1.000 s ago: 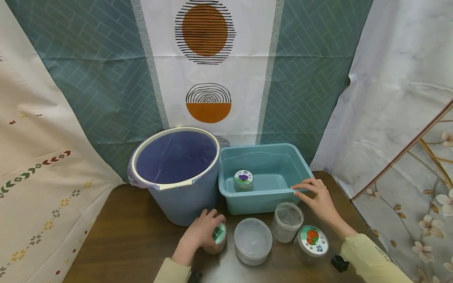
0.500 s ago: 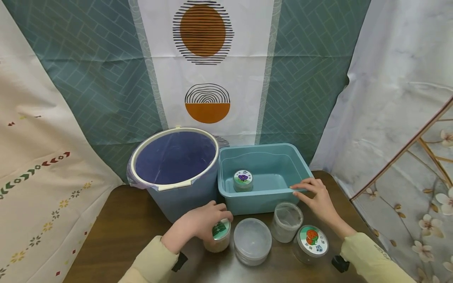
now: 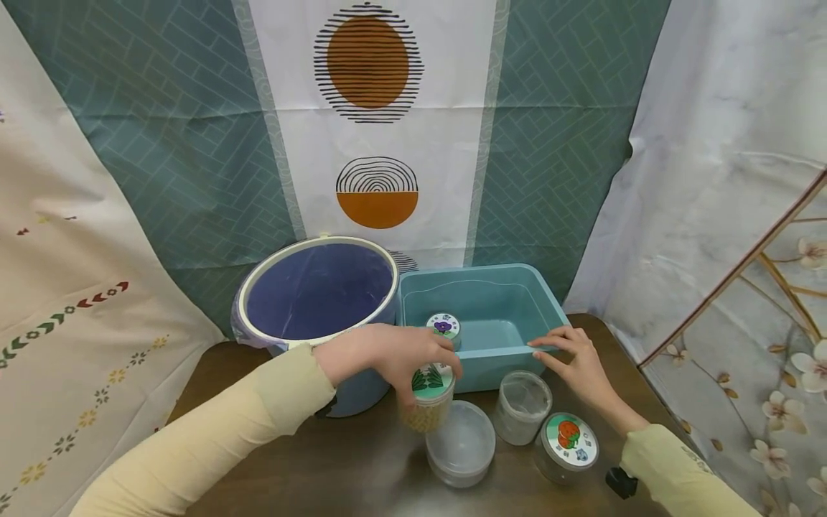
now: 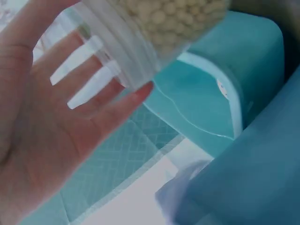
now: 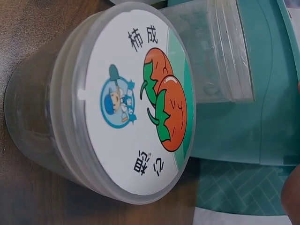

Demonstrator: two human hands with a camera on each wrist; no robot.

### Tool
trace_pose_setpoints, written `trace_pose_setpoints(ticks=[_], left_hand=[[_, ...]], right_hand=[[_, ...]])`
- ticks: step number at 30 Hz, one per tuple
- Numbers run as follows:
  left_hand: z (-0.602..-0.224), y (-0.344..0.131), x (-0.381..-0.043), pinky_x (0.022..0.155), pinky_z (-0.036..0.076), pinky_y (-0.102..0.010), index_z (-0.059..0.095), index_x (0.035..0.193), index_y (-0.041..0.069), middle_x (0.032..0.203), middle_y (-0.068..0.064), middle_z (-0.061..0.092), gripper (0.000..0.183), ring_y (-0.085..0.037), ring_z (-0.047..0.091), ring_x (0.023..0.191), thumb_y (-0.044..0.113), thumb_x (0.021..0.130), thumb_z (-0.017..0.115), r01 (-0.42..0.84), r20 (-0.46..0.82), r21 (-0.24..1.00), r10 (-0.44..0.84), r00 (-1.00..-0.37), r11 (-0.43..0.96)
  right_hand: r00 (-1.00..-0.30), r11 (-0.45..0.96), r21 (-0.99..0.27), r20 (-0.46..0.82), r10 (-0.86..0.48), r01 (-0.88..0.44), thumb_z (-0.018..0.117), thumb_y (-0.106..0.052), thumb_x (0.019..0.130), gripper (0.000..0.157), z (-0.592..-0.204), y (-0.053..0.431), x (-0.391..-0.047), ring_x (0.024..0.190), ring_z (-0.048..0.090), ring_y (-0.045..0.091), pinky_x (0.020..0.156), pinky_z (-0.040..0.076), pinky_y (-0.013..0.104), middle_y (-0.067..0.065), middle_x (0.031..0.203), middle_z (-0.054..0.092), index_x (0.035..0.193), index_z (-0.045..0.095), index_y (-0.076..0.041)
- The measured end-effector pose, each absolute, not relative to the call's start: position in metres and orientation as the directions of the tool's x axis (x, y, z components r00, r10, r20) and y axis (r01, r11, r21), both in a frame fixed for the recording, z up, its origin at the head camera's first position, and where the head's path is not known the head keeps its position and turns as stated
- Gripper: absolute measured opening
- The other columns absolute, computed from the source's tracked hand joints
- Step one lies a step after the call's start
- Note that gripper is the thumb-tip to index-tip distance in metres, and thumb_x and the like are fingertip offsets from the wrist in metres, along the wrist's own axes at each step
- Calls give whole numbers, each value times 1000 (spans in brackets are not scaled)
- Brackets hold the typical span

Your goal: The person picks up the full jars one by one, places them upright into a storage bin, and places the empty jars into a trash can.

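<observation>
My left hand (image 3: 403, 359) grips a clear plastic jar (image 3: 429, 402) by its lid, which has a green leaf label. Pale round beans (image 4: 176, 21) fill this jar, as the left wrist view shows. It is held up in front of the teal plastic basin (image 3: 491, 366), overlapping its near left side. My right hand (image 3: 575, 366) pinches the basin's near rim toward the right corner. Inside the basin, at the left, stands a jar with a purple flower label (image 3: 444, 327), partly covered by my left hand.
A blue bucket (image 3: 362, 395) with a cream rim and a bag liner stands left of the basin. In front of the basin are a plain-lidded jar (image 3: 461, 441), another clear jar (image 3: 523, 409) and a jar with a persimmon label (image 3: 568, 441). Patterned cloths hang behind.
My left hand has lifted the bean jar off the table and carried it up and to the right, toward the basin. My right hand stays at the basin's rim.
</observation>
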State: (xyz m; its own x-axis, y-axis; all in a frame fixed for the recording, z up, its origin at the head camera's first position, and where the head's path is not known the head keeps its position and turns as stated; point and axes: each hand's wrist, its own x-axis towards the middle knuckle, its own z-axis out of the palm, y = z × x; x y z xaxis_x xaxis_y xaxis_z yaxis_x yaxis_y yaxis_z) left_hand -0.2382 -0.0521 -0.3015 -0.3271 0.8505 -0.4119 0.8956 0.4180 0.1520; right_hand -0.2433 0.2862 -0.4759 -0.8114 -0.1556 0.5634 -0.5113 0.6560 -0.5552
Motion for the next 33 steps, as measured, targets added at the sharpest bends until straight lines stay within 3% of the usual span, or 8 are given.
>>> trace_pose_setpoints(ticks=[7,18,24,33], left_hand=[[-288,-27,-262,97,49,-32,48,143,26,146,-1,46,74,-19,45,126,32,79,84,921,-435,155,862,-260,357],[-276,6,-289,98,49,-30,48,144,24,142,-2,48,77,-18,46,124,33,78,85,930,-436,217,882,-179,296],[-263,24,-308,104,46,-31,47,145,24,147,-2,46,76,-18,44,131,31,79,84,936,-403,203,896,-188,287],[-255,42,-335,104,47,-34,46,146,26,150,-2,45,76,-19,45,133,28,80,83,912,-344,169,889,-301,374]], right_hand=[[-811,657,-551,561,-165,-515,80,-5,79,26,-476,288,-244,90,41,8,79,27,29,-5,98,62,100,78,-19],[-807,646,-551,563,-180,-528,80,-5,80,27,-477,289,-245,89,43,17,79,28,29,-5,98,62,101,78,-22],[-811,640,-557,554,-189,-529,79,-6,81,26,-477,290,-244,89,43,17,80,28,33,-4,99,61,102,77,-22],[-809,636,-560,560,-182,-531,79,-4,80,27,-477,289,-245,88,43,18,80,28,30,-3,98,62,101,78,-21]])
